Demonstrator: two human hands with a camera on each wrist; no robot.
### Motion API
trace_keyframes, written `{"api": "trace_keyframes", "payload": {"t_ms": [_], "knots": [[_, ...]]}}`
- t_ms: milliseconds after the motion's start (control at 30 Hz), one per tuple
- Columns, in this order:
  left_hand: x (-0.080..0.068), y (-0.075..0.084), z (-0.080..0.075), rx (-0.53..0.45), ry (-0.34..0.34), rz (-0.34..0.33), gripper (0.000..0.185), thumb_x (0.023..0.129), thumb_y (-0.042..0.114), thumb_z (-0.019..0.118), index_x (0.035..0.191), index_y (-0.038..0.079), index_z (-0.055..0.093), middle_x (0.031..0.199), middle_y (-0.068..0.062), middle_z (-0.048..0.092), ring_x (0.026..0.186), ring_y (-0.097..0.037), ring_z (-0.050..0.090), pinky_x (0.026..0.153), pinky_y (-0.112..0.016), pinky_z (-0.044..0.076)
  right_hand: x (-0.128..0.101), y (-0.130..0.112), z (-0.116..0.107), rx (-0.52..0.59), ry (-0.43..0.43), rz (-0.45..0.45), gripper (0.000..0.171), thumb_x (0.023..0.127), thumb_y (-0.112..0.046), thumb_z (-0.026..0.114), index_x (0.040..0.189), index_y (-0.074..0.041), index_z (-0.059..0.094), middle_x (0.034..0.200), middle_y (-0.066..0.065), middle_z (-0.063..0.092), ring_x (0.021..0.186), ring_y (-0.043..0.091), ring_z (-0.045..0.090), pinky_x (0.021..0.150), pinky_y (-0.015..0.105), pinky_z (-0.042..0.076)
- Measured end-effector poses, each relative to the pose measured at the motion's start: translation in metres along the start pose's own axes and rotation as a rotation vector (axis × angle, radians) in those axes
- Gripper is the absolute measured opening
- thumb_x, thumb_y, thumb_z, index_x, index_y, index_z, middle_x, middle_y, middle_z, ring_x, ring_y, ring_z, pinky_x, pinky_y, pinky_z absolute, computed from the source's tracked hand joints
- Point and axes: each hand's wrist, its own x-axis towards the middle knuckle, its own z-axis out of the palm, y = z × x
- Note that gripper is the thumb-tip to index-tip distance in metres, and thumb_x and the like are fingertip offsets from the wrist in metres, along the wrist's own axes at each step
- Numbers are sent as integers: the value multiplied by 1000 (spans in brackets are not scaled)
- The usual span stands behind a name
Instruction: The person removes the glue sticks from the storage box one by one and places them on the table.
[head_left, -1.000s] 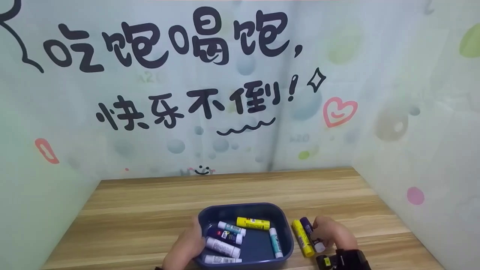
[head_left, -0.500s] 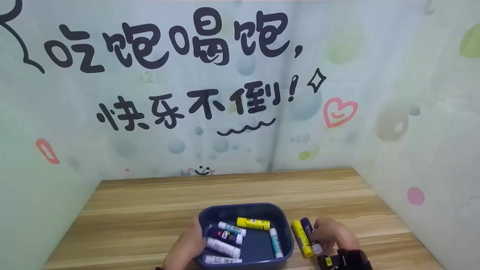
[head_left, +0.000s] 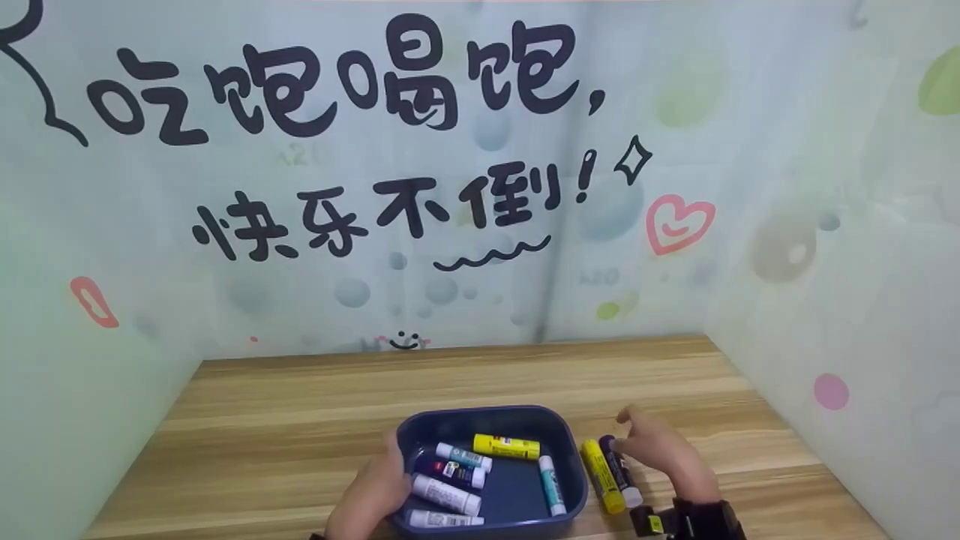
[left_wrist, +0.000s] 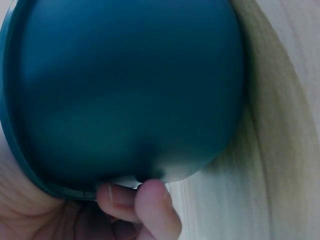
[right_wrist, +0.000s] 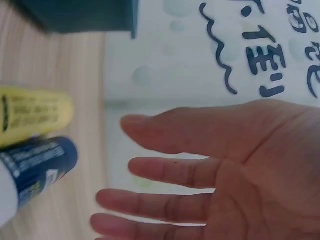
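Looks like the sorting of glue sticks between counter and tub is mid-way. The dark blue plastic tub (head_left: 491,420) is gripped at its near-left rim by the left hand (head_left: 373,491), thumb over the edge and fingers curled under, as seen from the left wrist. Six sticks are lying inside it. Just right of the tub, a yellow glue stick (head_left: 603,475) and a dark blue glue stick (head_left: 619,469) are lying side by side on the wooden counter (head_left: 300,420), touching or nearly so.

The right hand (head_left: 660,450) is held above the blue stick with fingers straight and spread apart, nothing gripped. Probably a release or a fresh reach; either way, a pinch on one stick without rolling its neighbour would be called for next.

Room-wise: plenty of bare counter is left behind the tub. The printed wall panel (head_left: 840,300) closes in on the right, and the sticks are close to the near edge.
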Motion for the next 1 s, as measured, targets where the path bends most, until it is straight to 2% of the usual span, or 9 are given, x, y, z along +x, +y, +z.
{"api": "trace_keyframes", "payload": {"t_ms": [200,467,800,900,1000], "knots": [[0,1,0,-5,-12,-17,65,73,-1,56,128,-10,23,90,-34,58,87,-44,59,75,-52,47,-2,-19,0,-11,95,-88,39,78,-13,65,112,2,53,97,18,59,86,26,57,72,41,48],[0,1,-1,0,-3,-3,62,74,-1,56,127,-12,24,91,-35,58,85,-43,60,73,-51,47,-9,-46,7,10,112,-117,34,79,-11,64,111,-4,55,101,12,56,86,22,55,73,38,48],[0,0,-1,-21,-3,-11,63,74,-1,56,128,-11,25,92,-35,58,87,-44,59,76,-52,47,-13,-64,29,-7,40,-355,35,79,-9,65,111,-3,53,109,16,51,95,31,55,77,43,48],[0,0,0,-26,-3,-1,63,74,-1,56,128,-11,24,92,-35,58,87,-44,59,75,-52,47,-12,-68,35,-35,10,-361,36,79,-11,65,112,-2,53,110,17,51,98,31,55,81,45,48],[0,1,0,-27,2,11,64,74,-2,57,128,-12,24,93,-36,57,87,-44,59,76,-52,47,-10,-70,40,-45,-39,-309,37,80,-12,65,114,-4,53,114,17,51,104,30,53,87,48,45]]}}
